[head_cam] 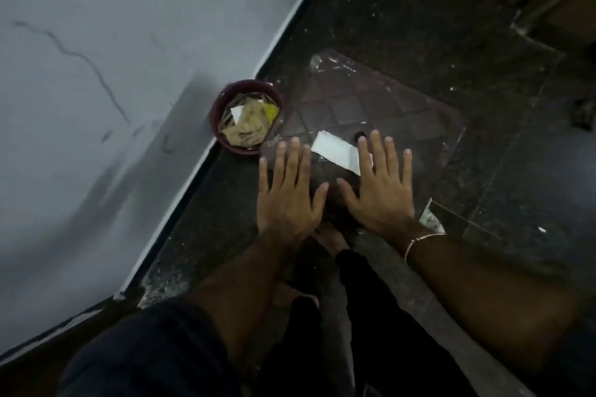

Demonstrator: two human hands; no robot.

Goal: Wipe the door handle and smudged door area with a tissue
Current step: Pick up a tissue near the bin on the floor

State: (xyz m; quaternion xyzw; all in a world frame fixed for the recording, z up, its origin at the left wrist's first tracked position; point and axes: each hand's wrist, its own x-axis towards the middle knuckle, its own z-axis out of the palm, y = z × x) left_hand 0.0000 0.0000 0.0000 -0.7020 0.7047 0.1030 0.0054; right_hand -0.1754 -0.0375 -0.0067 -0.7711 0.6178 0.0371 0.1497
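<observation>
While looking down at floor (403, 26): left hand (287, 200) and right hand (380, 196) spread flat, holding nothing. Tissue (335, 151) lying beside bin (246, 116). No door or handle visible; progress impossible to judge.

Light: dim, bluish, source unclear | Shadows: broad soft streaks on wall (96, 106) | Glare: white specks on dark floor (419, 42) | Focus: soft overall, grainy | Edges: wide-angle bending, dark corners
</observation>
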